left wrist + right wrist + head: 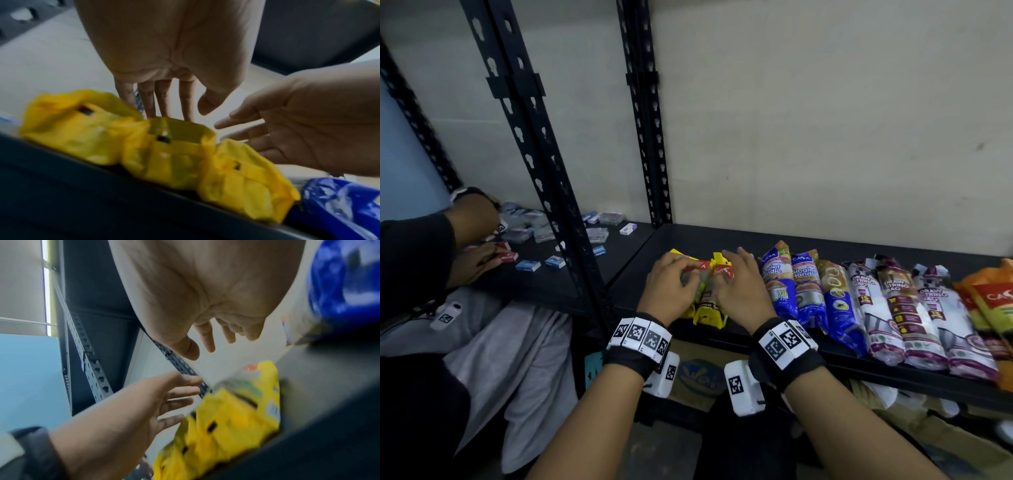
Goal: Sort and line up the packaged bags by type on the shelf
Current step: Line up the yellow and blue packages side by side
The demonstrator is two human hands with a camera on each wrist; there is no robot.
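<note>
Both forearms reach up from the bottom of the head view, each wrist wearing a band of black-and-white markers, and the left hand [671, 287] and right hand [739, 287] lie with loosely spread fingers over the yellow packs [709, 308], touching them but closed round nothing. These packs lie side by side at the left end of the black shelf [722, 240], just beside the blue packs [801, 291], with white drawstring packs [904, 308] and orange packs [993, 301] lined up further right
</note>
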